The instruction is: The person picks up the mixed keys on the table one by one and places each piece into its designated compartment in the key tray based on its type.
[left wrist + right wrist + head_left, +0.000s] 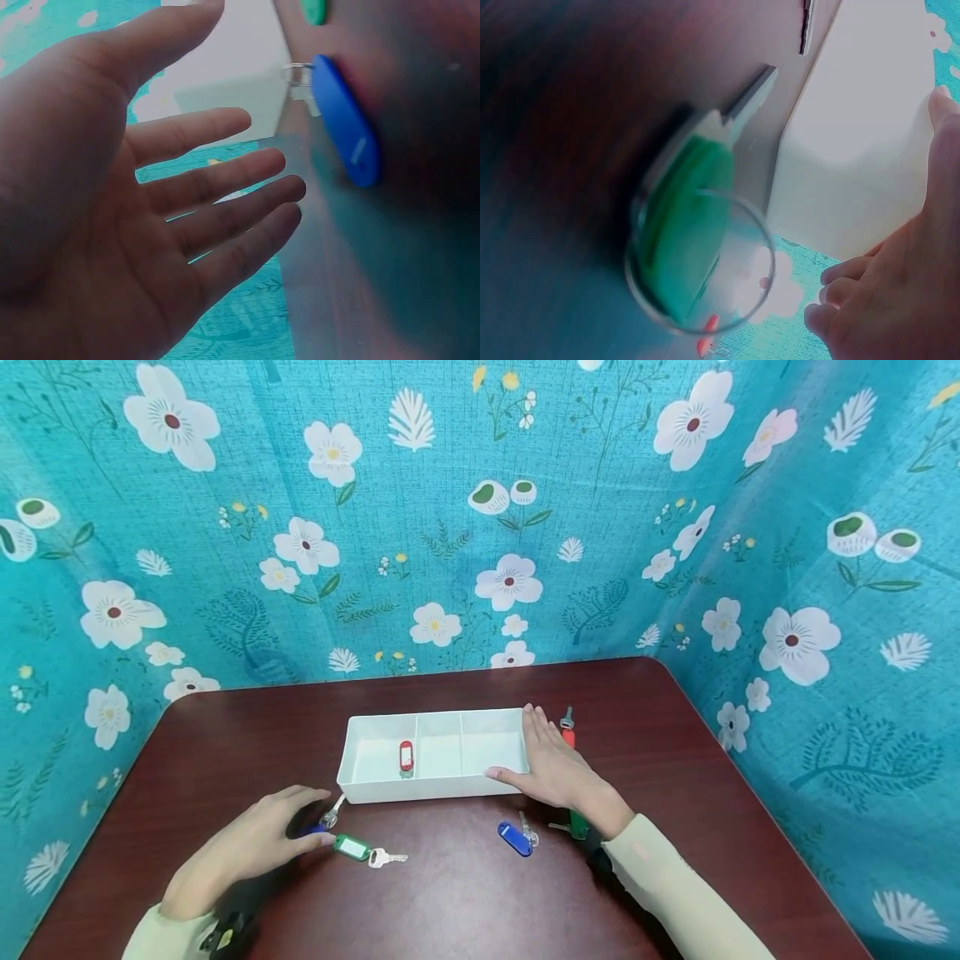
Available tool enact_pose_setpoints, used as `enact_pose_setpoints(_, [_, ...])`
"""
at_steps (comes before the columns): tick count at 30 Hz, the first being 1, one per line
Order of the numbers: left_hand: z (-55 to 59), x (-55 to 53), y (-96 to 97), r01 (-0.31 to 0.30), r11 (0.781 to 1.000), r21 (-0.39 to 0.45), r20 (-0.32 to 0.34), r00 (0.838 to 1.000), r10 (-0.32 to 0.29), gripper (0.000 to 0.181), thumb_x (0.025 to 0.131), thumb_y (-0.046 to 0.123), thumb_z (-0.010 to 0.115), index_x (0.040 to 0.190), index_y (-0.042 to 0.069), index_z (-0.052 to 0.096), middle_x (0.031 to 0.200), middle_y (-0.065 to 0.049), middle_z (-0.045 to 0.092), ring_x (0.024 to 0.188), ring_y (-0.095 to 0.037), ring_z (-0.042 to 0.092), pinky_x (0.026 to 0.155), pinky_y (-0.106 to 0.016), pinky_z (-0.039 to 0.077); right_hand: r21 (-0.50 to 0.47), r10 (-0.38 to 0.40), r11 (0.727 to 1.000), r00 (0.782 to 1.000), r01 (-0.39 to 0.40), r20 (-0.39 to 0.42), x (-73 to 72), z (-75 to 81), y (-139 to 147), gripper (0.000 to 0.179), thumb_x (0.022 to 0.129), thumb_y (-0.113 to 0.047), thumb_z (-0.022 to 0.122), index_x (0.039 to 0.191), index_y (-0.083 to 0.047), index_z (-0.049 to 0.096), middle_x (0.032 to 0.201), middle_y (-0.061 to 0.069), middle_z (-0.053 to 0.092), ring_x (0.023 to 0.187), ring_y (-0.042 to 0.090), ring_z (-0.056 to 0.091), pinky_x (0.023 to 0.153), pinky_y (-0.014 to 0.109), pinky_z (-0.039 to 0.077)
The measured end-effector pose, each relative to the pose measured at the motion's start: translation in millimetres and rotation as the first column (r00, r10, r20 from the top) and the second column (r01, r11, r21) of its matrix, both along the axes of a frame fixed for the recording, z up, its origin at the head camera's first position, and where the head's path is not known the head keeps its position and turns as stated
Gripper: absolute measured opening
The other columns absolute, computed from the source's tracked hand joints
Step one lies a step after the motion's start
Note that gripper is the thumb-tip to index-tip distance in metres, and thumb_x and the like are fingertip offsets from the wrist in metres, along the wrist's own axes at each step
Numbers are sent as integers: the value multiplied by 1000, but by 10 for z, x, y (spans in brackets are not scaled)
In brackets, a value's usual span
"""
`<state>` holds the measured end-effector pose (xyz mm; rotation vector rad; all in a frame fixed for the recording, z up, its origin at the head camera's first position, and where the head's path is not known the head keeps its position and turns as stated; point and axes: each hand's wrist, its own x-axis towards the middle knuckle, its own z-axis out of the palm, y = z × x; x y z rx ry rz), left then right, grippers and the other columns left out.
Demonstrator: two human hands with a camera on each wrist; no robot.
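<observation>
A blue cloth (pixel 420 552) with white flowers hangs behind and beside the brown counter (pixel 450 902). The largest thing on the counter is a white box (pixel 427 791), split by two dividers into three compartments.

The right hand (pixel 553 764) lies at the right end of the box, its fingers straight and close together, the thumb apart and over the front edge; it grips no key. The left hand (pixel 251 843) is off the box's near left corner, its fingers spread and slightly bent, pinching nothing, as the left wrist view shows.

Six tagged keys come next in size. One, with a red tag (pixel 406 756), is in the box's left compartment, close to the divider. The other five lie on the counter. A blue tag (pixel 345 124) is by the left fingers, its key pointing toward the box corner. A green tag (pixel 352 847) is just beside the left thumb, its key (pixel 387 858) to the right. A second blue tag (pixel 515 840) and key sit in front of the box. A second green tag (pixel 694 225) is by the right wrist. A second red tag (pixel 568 737), partly hidden, is beyond the right hand, its key (pixel 567 718) pointing away. Smallest is a thin metal ring (pixel 773 262) on the second green tag.
</observation>
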<state>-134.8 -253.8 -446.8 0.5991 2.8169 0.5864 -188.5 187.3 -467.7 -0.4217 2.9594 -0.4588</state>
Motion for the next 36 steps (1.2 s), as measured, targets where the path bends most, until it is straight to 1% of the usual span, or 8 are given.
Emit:
enact_pose_setpoints(5, [-79, 26, -19, -2, 1000, -13, 23, 1000, 2, 77, 87, 54, 81, 142, 3, 62, 138, -18, 67, 119, -32, 67, 97, -57, 61, 3, 4, 1000, 1000, -4, -3, -13, 3, 0, 129, 87, -93, 41, 168, -1, 2, 178, 18, 4, 167, 35, 5, 134, 52, 18])
enact_pose_setpoints(9, [-128, 38, -18, 20, 999, -47, 9, 1000, -19, 77, 90, 52, 79, 144, 1, 59, 145, -22, 63, 129, -41, 64, 99, -59, 59, 5, -2, 1000, 1000, 2, 0, -16, 14, 9, 129, 87, -93, 42, 168, -1, 2, 178, 18, 4, 167, 35, 6, 134, 52, 18])
enact_pose_setpoints(13, [-154, 69, -12, 25, 997, -73, -14, 1000, -26, 80, 90, 52, 79, 148, 2, 56, 154, -25, 54, 143, -49, 52, 102, -63, 56, 6, -8, 1000, 1000, 7, 4, -11, 29, 17, 129, 86, -93, 43, 168, -2, 1, 178, 19, 5, 167, 36, 6, 134, 54, 19])
enact_pose_setpoints(18, [-175, 116, -1, 29, 998, -60, -70, 997, -33, 83, 89, 52, 80, 150, 2, 54, 159, -27, 48, 148, -53, 43, 108, -70, 48, 13, -8, 1000, 1000, 8, 8, -14, 27, 16, 130, 86, -94, 41, 168, -1, 2, 178, 19, 5, 166, 37, 7, 133, 54, 20])
enact_pose_setpoints(22, [-213, 137, 9, 34, 998, -58, -71, 997, -38, 89, 91, 59, 74, 155, 2, 49, 163, -26, 44, 152, -52, 39, 116, -71, 40, 12, -9, 1000, 1000, 9, 17, -22, 17, 16, 131, 85, -95, 40, 168, -2, 1, 178, 18, 3, 167, 36, 6, 134, 54, 20])
enact_pose_setpoints(25, [-242, 139, 13, 24, 997, -70, -67, 997, -29, 92, 93, 64, 69, 158, 3, 46, 165, -24, 43, 153, -49, 39, 120, -69, 37, 0, -10, 1000, 1000, 10, 16, -31, 10, 14, 131, 85, -95, 40, 168, -3, 0, 179, 17, 2, 167, 35, 5, 134, 54, 19])
enact_pose_setpoints(30, [-299, 137, 14, -5, 996, -91, -110, 994, -5, 87, 95, 59, 69, 157, 2, 46, 163, -21, 46, 153, -45, 42, 120, -66, 38, -18, -3, 1000, 1000, 4, 17, -33, -12, 9, 130, 85, -95, 40, 168, -3, 0, 179, 17, 3, 167, 35, 6, 134, 54, 19])
enact_pose_setpoints(36, [-385, 175, 14, -17, 995, -96, -153, 988, 2, 78, 100, 52, 67, 155, -1, 49, 163, -24, 46, 152, -45, 44, 119, -65, 41, -9, -5, 1000, 1000, 5, 21, -27, -26, 3, 130, 85, -95, 41, 168, -3, 0, 179, 17, 4, 167, 35, 6, 134, 52, 19])
